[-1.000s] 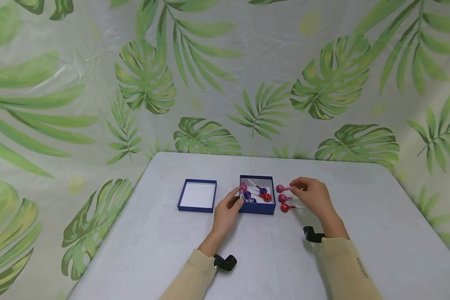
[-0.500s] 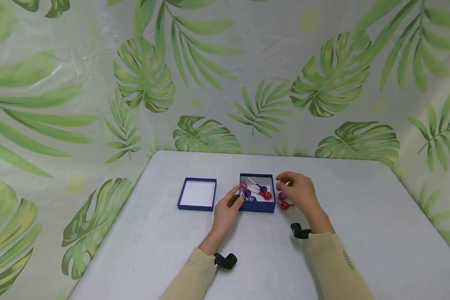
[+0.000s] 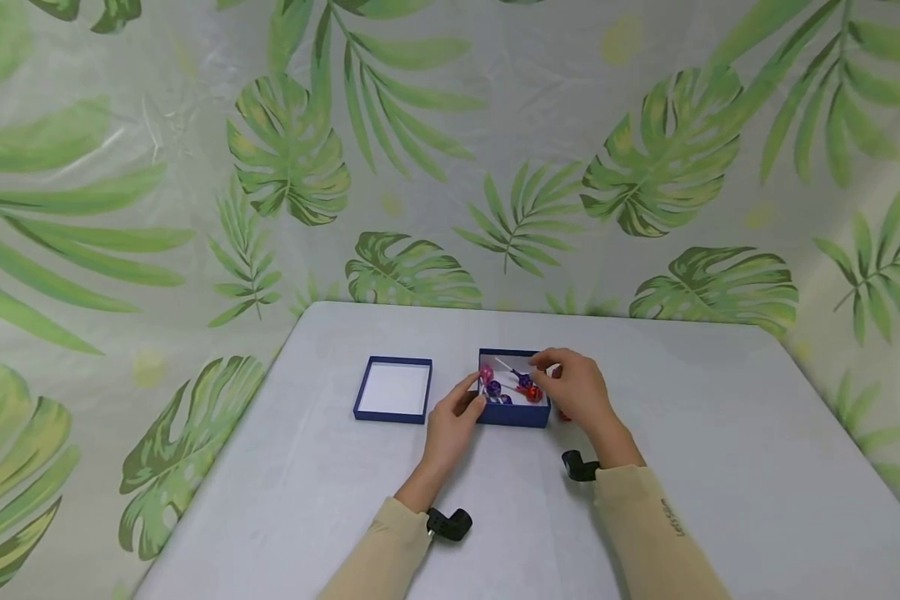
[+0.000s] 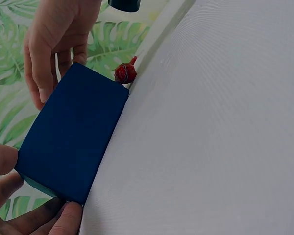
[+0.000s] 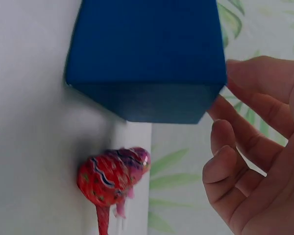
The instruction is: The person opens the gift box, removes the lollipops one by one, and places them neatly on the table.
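A small blue box [image 3: 513, 415] with a white inside stands on the table. Inside it lie several wrapped lollipops, among them a pink one [image 3: 486, 374], a purple one [image 3: 494, 389] and a red one [image 3: 533, 393]. My left hand [image 3: 447, 427] grips the box's near left corner between thumb and fingers. Over the right rim, my right hand [image 3: 581, 392] reaches in with thumb and fingertips pinched; the pink lollipop it picked up is hidden by hand and box wall. Right of the box, a red lollipop [image 5: 105, 181] and a pink-purple one [image 5: 138, 159] lie on the table.
To the box's left lies a shallow blue lid [image 3: 390, 417], its white inside facing up. White cloth covers the table [image 3: 757, 433]. A leaf-patterned sheet [image 3: 540, 150] hangs behind the far edge. Each wrist carries a black camera [image 3: 450, 524].
My right hand has lifted a pink lollipop by its stick from the table and moved left, over the box's right side. My left hand has stayed at the box's corner.
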`<state>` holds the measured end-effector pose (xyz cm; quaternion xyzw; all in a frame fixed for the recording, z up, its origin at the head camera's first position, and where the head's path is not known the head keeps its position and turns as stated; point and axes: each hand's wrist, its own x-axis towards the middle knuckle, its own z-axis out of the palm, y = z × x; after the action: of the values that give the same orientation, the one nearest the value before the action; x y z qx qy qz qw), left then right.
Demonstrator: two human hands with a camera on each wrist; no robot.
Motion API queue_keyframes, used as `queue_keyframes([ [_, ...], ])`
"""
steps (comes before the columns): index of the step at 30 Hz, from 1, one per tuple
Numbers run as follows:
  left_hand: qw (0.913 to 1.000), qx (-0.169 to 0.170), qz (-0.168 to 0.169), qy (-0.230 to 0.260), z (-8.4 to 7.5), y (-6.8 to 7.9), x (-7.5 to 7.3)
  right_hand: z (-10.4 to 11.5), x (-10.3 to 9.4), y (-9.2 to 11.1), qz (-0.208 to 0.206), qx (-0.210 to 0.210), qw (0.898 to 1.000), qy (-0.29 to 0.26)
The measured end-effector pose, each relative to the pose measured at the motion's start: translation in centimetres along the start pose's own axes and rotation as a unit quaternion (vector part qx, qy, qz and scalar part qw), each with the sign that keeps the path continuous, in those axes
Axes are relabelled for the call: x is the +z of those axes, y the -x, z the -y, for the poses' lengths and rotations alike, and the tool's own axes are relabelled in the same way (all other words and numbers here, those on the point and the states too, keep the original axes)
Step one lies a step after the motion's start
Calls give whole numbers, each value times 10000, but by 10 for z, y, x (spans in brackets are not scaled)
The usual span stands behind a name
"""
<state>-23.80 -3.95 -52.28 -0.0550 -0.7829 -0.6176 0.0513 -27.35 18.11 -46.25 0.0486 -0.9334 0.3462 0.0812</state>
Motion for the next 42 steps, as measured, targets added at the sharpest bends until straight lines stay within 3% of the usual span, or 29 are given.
queue_keyframes([
  [28,10000,14,-47,50,2,-1,1,-2,19,-27,408,-391,9948,845],
  [42,10000,-23,-44,-11,2,-1,1,2,29,-34,482,-499,9842,1629],
])
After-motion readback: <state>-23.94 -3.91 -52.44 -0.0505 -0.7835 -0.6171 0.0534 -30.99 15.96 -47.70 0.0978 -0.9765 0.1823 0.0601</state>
